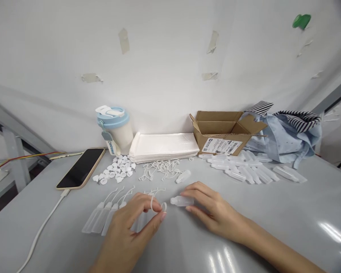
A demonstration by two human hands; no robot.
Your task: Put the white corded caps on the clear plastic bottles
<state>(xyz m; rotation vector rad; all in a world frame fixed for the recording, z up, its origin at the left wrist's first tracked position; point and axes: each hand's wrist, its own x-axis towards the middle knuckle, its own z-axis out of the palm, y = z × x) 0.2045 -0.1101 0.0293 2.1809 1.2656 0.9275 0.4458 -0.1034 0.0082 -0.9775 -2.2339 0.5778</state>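
Note:
Between thumb and fingertips, my left hand pinches a small white plastic loop strap. Just to its right, my right hand has its thumb and fingers closed round a translucent plastic bottle, whose neck points left toward the strap. Several bottles fitted with straps lie in a row left of my left hand, partly covered by it. Behind the hands is a pile of loose straps, with one loose bottle at its right end. White caps are heaped farther left.
A phone on a white cable lies at the left. Along the wall stand a blue-lidded cup, a stack of white sheets, an open cardboard box and blue cloth. Several bottles lie before the box.

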